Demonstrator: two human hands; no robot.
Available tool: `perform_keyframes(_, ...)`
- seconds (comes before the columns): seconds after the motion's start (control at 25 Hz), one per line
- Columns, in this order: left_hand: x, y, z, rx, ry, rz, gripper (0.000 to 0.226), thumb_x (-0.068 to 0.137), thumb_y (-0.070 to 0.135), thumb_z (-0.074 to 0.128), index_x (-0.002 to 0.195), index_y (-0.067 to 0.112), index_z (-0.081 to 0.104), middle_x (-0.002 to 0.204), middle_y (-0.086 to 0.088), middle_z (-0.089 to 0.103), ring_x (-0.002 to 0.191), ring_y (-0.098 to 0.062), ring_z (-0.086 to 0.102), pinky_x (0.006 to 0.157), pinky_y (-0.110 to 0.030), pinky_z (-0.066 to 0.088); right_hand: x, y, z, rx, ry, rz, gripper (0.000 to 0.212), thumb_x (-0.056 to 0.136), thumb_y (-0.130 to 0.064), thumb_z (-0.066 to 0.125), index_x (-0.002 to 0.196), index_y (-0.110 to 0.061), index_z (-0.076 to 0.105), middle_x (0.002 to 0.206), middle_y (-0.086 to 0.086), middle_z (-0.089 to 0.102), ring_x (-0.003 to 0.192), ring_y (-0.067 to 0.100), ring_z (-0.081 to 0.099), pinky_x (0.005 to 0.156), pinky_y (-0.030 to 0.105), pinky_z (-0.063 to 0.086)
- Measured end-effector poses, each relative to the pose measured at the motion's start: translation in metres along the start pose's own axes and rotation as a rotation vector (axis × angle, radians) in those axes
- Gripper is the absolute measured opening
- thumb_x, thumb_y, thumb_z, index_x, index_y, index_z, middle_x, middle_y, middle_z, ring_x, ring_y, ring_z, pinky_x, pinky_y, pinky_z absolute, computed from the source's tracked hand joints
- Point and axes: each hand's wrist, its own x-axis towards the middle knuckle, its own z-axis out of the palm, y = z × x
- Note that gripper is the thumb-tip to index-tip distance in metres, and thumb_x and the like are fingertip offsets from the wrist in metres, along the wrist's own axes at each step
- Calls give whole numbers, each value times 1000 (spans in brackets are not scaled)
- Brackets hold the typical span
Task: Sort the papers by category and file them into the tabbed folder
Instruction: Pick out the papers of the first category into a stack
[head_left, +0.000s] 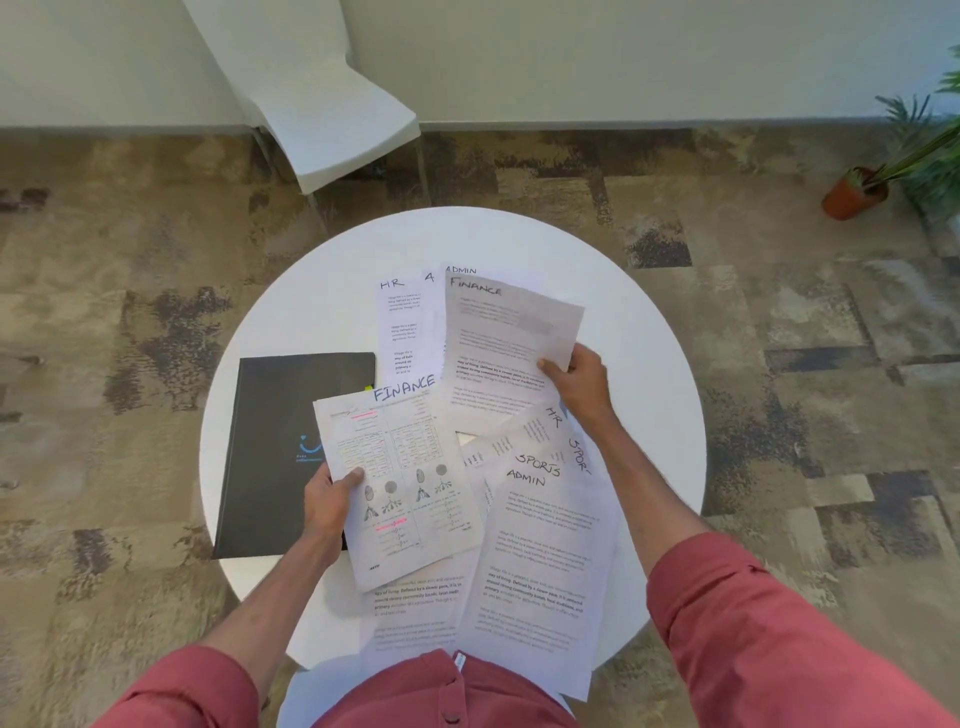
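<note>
A black folder (291, 447) lies closed and flat on the left part of a round white table (649, 364), its near left corner reaching the table's edge and a pale blue logo on its cover. A small yellow tab shows at its far right corner. Beyond the table, to the far left, a white chair (337, 119) stands against the wall on a mottled brown carpet (104, 338).

The person's left hand (327, 499), in a rolled red sleeve (171, 686), grips a printed sheet (410, 483) by its left edge, thumb on top and fingers curled beneath. The sheet is headed FINANCE by hand, carries tables, small drawings and pink highlighter marks, and overlaps the folder's right side. Farther off, near the table's centre, an HR sheet (402, 322) lies flat with another page headed ADMIN just showing behind it.

To the right of that, the right hand (576, 384) pinches a text sheet (498, 343), also headed FINANCE, at its right edge between thumb and curled fingers; the page's far right corner is lifted.

Nearest the person, a loose pile (540, 545) of overlapping pages spreads across the near right of the table and hangs over its near edge, with HR, SPORTS and ADMIN written at their tops. At the far right of the room, a potted plant (857, 197) stands on the carpet.
</note>
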Motion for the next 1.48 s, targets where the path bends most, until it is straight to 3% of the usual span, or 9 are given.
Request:
perform_keyframes(0.12, -3, 3, 0, -10, -4, 10, 28, 104, 4, 63, 131, 11, 68, 117, -4, 78, 95, -22, 76, 69, -35, 58, -6, 9, 9, -226, 46, -32, 13, 97, -15, 64, 86, -12, 72, 83, 5, 76, 78, 28, 69, 67, 41, 53)
perform_keyframes(0.24, -5, 2, -1, -21, 4, 20, 28, 104, 4, 63, 131, 10, 67, 116, -5, 78, 96, -24, 77, 68, -36, 58, -10, -23, 4, -39, 142, -149, 13, 100, -16, 65, 95, -20, 77, 85, -9, 76, 79, 15, 65, 71, 33, 51)
perform_keyframes(0.36, -7, 3, -2, -32, 27, 36, 28, 105, 5, 62, 133, 8, 64, 119, -9, 76, 95, -27, 76, 68, -37, 58, -15, -68, -7, 94, 116, -295, 18, 100, -20, 72, 110, -32, 79, 97, -21, 79, 98, 13, 76, 88, 35, 60)
perform_keyframes(0.52, -9, 1, -4, -36, 39, 79, 32, 107, 3, 59, 138, 8, 60, 125, -10, 73, 91, -22, 74, 68, -36, 58, -23, -112, -13, 271, 51, -381, 24, 101, -17, 72, 124, -19, 76, 118, 1, 80, 110, 25, 76, 94, 41, 62)
perform_keyframes(0.68, -15, 5, -6, -73, 6, 105, 32, 106, 3, 61, 137, 10, 62, 123, -7, 74, 94, -22, 76, 69, -36, 60, -39, -114, -2, 478, -79, -236, 31, 100, -5, 70, 126, -22, 70, 121, 5, 79, 109, 26, 76, 83, 39, 65)
perform_keyframes(0.84, -16, 10, -7, -126, -69, 108, 36, 103, 4, 65, 138, 14, 66, 128, -5, 77, 112, -34, 75, 91, -48, 62, -52, -70, 22, 413, -162, -32, 34, 99, -5, 71, 129, -19, 66, 123, 14, 77, 111, 40, 74, 72, 46, 64)
perform_keyframes(1.12, -22, 22, 1, -202, -247, 49, 34, 102, 2, 64, 131, 19, 69, 126, -7, 79, 115, -38, 75, 100, -59, 59, -83, 5, 64, 175, -181, 179, 7, 99, -9, 71, 102, -8, 65, 112, 18, 77, 96, 26, 72, 97, 53, 58)
perform_keyframes(1.32, -17, 16, 10, -222, -276, 28, 33, 103, 13, 66, 134, 22, 71, 129, -7, 78, 121, -37, 73, 106, -61, 55, -91, 19, 79, 141, -157, 277, 13, 101, -17, 68, 111, -14, 61, 117, 16, 72, 106, 33, 74, 97, 53, 60)
perform_keyframes(1.48, -16, 17, 11, -214, -312, 27, 42, 106, 45, 64, 142, 23, 67, 136, -2, 75, 127, -27, 71, 111, -54, 52, -87, 12, 91, 152, -190, 269, 24, 102, -19, 68, 124, -15, 58, 117, 11, 71, 106, 30, 73, 93, 47, 61)
